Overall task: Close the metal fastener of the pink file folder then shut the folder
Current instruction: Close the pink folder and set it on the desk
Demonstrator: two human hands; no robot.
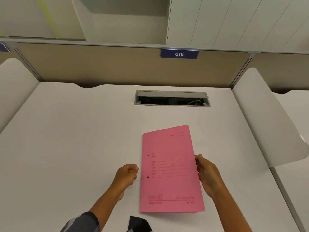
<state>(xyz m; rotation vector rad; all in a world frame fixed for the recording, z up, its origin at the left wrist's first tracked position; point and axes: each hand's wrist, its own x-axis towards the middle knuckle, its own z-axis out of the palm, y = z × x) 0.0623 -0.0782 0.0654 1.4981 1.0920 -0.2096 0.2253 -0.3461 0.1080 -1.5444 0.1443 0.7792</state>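
The pink file folder [170,171] lies on the white desk [75,131], its printed front cover down over the inside, spine on the left. Two dark rivet heads show near the spine; the metal fastener itself is hidden under the cover. My right hand [208,176] pinches the cover's right edge at mid-height, thumb on top, and the cover sits slightly lifted at the lower right corner. My left hand [127,173] rests on the desk just left of the spine, fingers curled into a loose fist, holding nothing and not touching the folder.
A grey cable hatch [172,98] with its lid propped sits in the desk behind the folder. A beige partition with a blue "015" sign [179,54] stands at the back. White curved side dividers [267,124] flank the desk. A dark object [138,224] lies at the near edge.
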